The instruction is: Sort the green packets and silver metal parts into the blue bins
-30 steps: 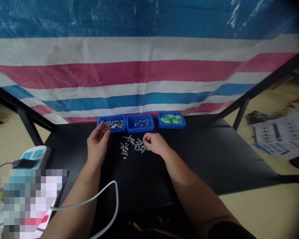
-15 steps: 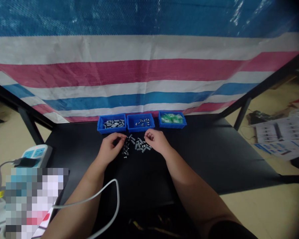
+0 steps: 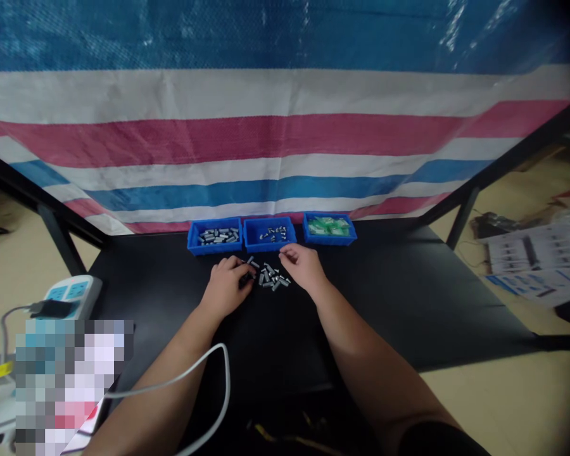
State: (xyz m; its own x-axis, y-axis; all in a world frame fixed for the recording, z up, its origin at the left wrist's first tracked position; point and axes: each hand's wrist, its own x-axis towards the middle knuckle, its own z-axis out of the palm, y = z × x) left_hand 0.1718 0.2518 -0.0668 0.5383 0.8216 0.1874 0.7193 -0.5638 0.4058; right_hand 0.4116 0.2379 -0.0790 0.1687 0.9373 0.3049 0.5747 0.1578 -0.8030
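Observation:
My left hand (image 3: pixel 227 286) rests palm down over the left part of a pile of small metal parts (image 3: pixel 272 278) on the black table. Its fingers and thumb curl around some of these parts, and what it grips is hidden. My right hand (image 3: pixel 304 263) hovers at the pile's right side, thumb and fingertips pinched together; anything between them is too small to make out. Grey cylindrical pieces and small screws appear mixed in the pile. Just behind stand a blue bin of metal cylinders (image 3: pixel 215 248) and a blue bin of small screws (image 3: pixel 251 243).
A third blue bin (image 3: pixel 330 240) holds green and clear packets. A white cable (image 3: pixel 225 373) loops over my left forearm. At the left stand a power strip (image 3: pixel 89 292) and a blurred-out item. A striped tarp (image 3: pixel 275 136) hangs behind the black table (image 3: pixel 399 297).
My left hand has moved right and turned palm down, covering the left part of the pile. My right hand has shifted only slightly and stays pinched.

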